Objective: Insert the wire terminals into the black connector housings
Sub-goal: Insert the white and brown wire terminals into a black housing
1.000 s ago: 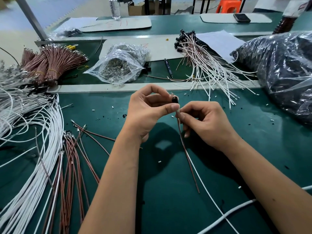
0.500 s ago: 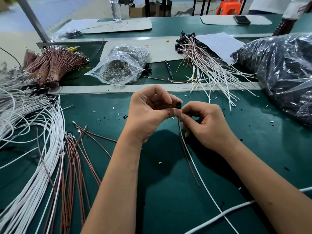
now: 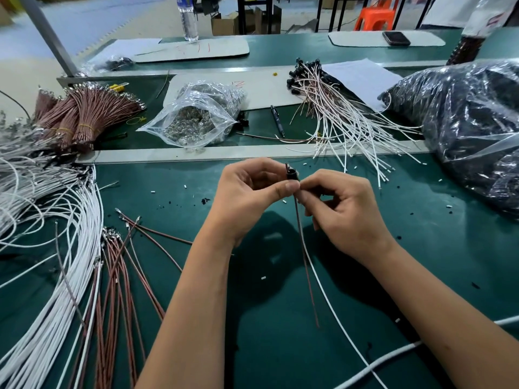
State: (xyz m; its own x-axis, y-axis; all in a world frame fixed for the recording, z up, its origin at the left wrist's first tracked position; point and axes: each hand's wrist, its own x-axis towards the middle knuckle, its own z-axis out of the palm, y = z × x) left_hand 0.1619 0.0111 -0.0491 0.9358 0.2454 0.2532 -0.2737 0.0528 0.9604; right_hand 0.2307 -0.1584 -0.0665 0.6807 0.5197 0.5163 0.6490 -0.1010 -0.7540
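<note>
Above the green table, my left hand (image 3: 250, 197) pinches a small black connector housing (image 3: 291, 174) between thumb and fingers. My right hand (image 3: 344, 211) pinches the wires just below the housing. A brown wire (image 3: 306, 265) and a white wire (image 3: 330, 299) hang from the housing down to the table. Whether the terminals sit fully inside the housing is hidden by my fingertips.
Loose white wires (image 3: 42, 248) and brown wires (image 3: 118, 276) lie at the left. A bag of metal terminals (image 3: 196, 122), bundled brown wires (image 3: 81, 116), finished wire assemblies (image 3: 337, 116) and a large bag of black housings (image 3: 471, 122) sit behind. A thick white cable (image 3: 393, 357) crosses the lower right.
Both hands stayed together at the table's middle. The housing turned slightly in my left fingers and my right fingers closed up to it along the wires.
</note>
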